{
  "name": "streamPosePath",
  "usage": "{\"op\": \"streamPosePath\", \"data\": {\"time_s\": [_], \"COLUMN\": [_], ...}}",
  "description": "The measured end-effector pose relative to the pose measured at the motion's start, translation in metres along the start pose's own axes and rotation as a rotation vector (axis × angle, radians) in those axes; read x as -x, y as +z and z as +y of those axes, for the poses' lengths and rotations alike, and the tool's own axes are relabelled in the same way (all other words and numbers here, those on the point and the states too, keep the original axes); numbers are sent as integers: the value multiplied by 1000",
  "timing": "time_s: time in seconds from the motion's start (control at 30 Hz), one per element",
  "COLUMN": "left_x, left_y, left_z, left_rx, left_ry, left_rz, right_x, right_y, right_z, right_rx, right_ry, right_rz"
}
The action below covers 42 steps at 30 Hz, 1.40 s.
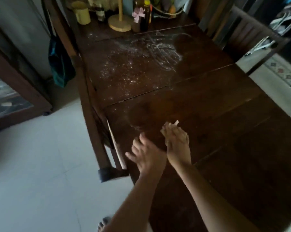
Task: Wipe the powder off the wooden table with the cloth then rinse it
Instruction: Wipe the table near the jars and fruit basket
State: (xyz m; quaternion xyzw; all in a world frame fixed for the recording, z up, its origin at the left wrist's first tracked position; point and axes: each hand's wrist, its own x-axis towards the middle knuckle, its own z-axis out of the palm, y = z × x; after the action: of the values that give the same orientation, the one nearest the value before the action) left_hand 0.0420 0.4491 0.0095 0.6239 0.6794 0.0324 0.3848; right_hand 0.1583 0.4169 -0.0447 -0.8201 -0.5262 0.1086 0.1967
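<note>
The dark wooden table (208,114) carries white powder (124,67) scattered over its far middle, with smeared streaks (165,49) towards the right. My right hand (176,139) lies on the near part of the table, fingers curled over a small pale cloth (174,123) that peeks out past the fingertips; blur hides its shape. My left hand (146,154) hovers beside it near the table's left edge, fingers spread and holding nothing.
At the far end stand a yellow mug (81,13), brown bottles (143,15), a round wooden stand (119,24) and a basket (168,9). A chair (245,36) is at the right, a cabinet (16,84) and a hanging teal bag (61,64) at the left. White tiled floor (41,164).
</note>
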Motion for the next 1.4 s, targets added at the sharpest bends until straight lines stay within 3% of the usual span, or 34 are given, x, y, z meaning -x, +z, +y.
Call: {"op": "streamPosePath", "data": {"time_s": [0.07, 0.13, 0.2, 0.3, 0.4, 0.5, 0.57, 0.63, 0.73, 0.83, 0.97, 1.03, 1.07, 1.13, 1.3, 1.4], "left_x": [-16, -35, -59, -99, -139, -177, -197, -215, -234, -241, -244, -245, -246, -249, -250, -252], "left_y": [-43, -83, -119, -155, -171, -184, -193, -200, -201, -193, -187, -188, -188, -188, -189, -188], "left_z": [24, 48, 67, 73, 52, 36, 34, 37, 42, 36, 34, 34, 35, 34, 34, 34], "left_rx": [193, 185, -64, -453, -870, -1027, -1049, -1077, -1123, -1106, -1069, -1059, -1051, -1017, -964, -967], "left_ry": [58, 177, 315, 473, 530, 434, 396, 369, 337, 356, 380, 373, 368, 343, 328, 321], "left_rz": [-92, -143, -154, -239, -335, -413, -386, -375, -438, -559, -551, -525, -516, -512, -487, -479], "right_x": [29, 56, 72, 54, 8, -41, -64, -76, -67, -64, -106, -137, -148, -155, -106, -108], "right_y": [8, 14, 11, -5, 1, 29, 45, 54, 62, 44, 34, 42, 45, 58, 63, 44], "right_z": [-23, -29, -27, -19, -19, -43, -72, -96, -105, -72, -33, -64, -89, -126, -113, -66], "right_rx": [-63, -91, -55, 36, -31, -51, -17, -50, -47, -53, -2, -43, -52, -129, -107, -16], "right_ry": [-124, -266, -395, -419, -199, 72, 110, -64, -413, -513, -107, 86, 78, -118, -660, -659], "right_rz": [-97, -232, -332, -435, -289, -49, 30, -27, -253, -248, -131, -14, 33, 21, -360, -365]}}
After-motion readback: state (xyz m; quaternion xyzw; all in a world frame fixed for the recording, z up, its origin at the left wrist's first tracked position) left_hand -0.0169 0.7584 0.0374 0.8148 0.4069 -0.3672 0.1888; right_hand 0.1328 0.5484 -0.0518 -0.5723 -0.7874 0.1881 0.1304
